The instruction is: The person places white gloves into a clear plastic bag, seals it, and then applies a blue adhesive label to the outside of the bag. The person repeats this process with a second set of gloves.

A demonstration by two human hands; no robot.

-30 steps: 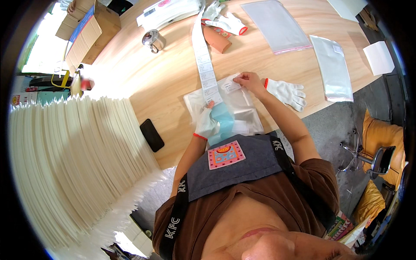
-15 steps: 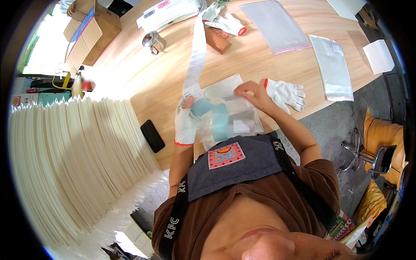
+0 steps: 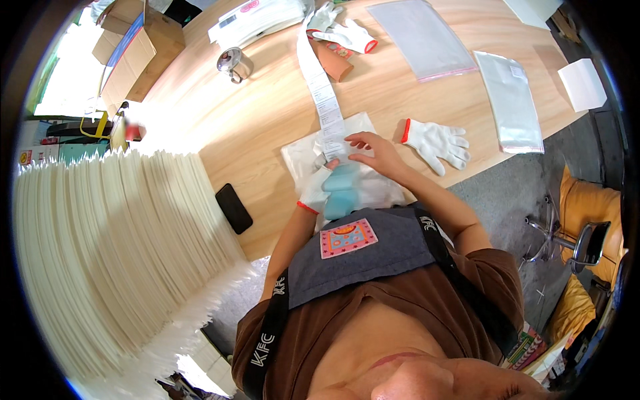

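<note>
A long strip of white printed labels (image 3: pixel 325 100) with pale blue backing (image 3: pixel 341 204) runs down the table in front of me. My left hand (image 3: pixel 317 190), in a white glove that leaves the thumb bare, grips the strip's near part. Just right of the strip is my bare right hand (image 3: pixel 375 152), its index finger and thumb apart. No held thing shows between them. Under both hands lie clear plastic bags (image 3: pixel 300 152), partly covered by the strip and the left hand.
A white glove (image 3: pixel 437 143) lies to the right, beyond it flat packs of clear bags (image 3: pixel 510 100). A phone (image 3: pixel 234 208) and a tall stack of white sheets (image 3: pixel 120 247) are at left. Farther back stand a metal cup (image 3: pixel 235 65) and a cardboard box (image 3: pixel 150 60).
My left hand has moved right with the label strip, which now hangs over the middle of the bags. My right hand has shifted slightly left and down, its fingers spreading apart.
</note>
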